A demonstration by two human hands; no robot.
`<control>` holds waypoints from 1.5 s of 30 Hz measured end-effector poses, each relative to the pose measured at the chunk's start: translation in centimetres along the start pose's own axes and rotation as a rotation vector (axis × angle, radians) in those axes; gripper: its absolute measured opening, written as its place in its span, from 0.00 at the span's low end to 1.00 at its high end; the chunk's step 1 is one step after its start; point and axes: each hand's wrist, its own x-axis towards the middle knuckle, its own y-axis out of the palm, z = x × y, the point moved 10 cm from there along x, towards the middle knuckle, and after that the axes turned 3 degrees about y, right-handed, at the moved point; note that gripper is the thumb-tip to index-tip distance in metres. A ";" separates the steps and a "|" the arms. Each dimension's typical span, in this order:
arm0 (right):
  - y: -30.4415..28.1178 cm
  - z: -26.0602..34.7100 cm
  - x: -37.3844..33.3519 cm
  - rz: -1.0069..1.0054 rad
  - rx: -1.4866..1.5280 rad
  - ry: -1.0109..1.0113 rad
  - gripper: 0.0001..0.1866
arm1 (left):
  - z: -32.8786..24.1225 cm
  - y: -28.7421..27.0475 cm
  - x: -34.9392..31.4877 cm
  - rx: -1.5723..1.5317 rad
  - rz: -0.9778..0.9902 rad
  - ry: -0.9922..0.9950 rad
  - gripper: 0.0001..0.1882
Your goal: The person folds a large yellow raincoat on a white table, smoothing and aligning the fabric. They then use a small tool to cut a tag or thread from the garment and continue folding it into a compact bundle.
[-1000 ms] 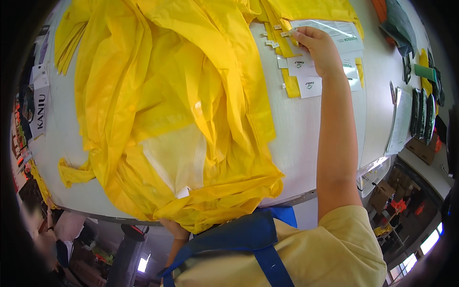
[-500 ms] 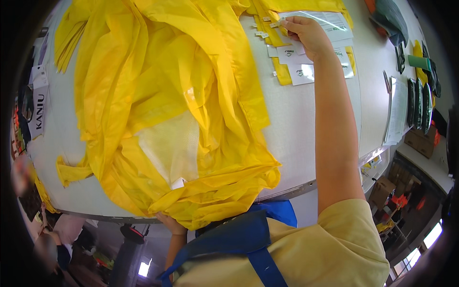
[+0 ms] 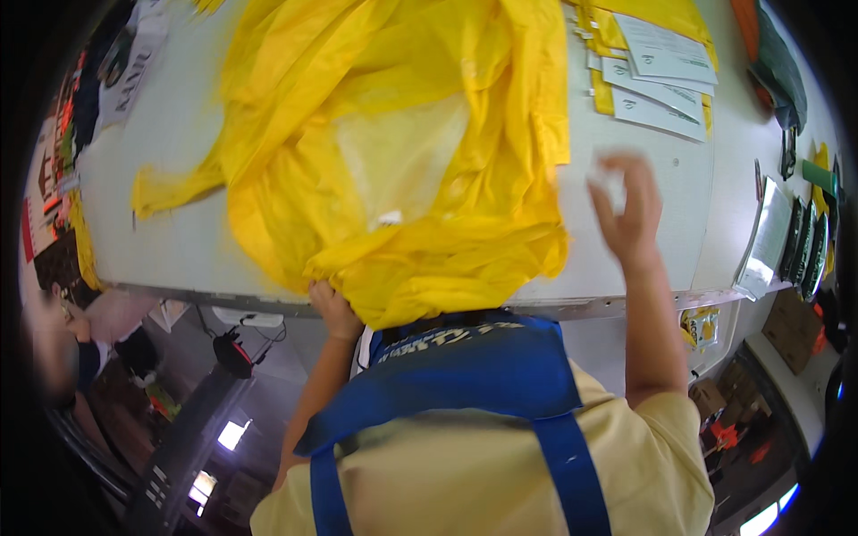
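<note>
A large yellow garment [image 3: 286, 152] lies rumpled over the table, with a pale mesh-like panel [image 3: 393, 165] and a small white label [image 3: 389, 218] inside its near opening. My left hand [image 3: 335, 308] is closed on the garment's near edge at the table's front. To the right of the garment, my right hand [image 3: 633, 210] hangs over the bare table, smeared by motion. Its thumb and forefinger are curled together in a pinch; a whitish blur shows between them, too unclear to name. Beyond it lie white printed cards [image 3: 661, 112] on folded yellow pieces [image 3: 684, 20] with small white tags along their left side.
Papers [image 3: 767, 237] and dark packets [image 3: 809, 255] lie at the table's right edge, near a dark green and orange bag [image 3: 778, 67]. A white printed bag [image 3: 134, 67] is at the far left. Another person [image 3: 67, 330] is at the left.
My right hand has left the cards and tags and come back toward me, beside the garment. My left hand still holds the near edge. The view has shifted.
</note>
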 end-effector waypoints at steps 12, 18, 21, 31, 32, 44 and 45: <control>9.0 16.2 -12.7 0.428 0.193 0.004 0.15 | 3.4 -4.6 -1.0 -0.586 0.083 0.041 0.12; 6.7 20.5 -20.1 0.830 0.024 -0.194 0.09 | 4.2 -12.5 -3.0 -0.577 0.149 0.236 0.12; 10.4 17.8 -24.7 1.119 -0.108 -0.023 0.11 | 2.7 -10.6 -3.0 -0.506 0.187 0.254 0.11; 12.1 12.7 -20.6 0.399 -0.297 0.347 0.31 | 2.9 -11.6 -4.5 -0.451 -0.190 0.207 0.13; 12.8 12.2 -20.3 0.486 -0.319 0.400 0.32 | 3.5 -12.0 -4.7 -0.376 -0.285 0.143 0.13; 12.8 12.4 -22.0 0.353 -0.398 0.193 0.35 | -12.1 -11.6 -4.2 -0.747 -0.136 0.248 0.29; 12.2 12.8 -21.8 0.322 -0.378 0.180 0.32 | -15.7 -10.1 -3.4 -0.648 0.159 0.325 0.31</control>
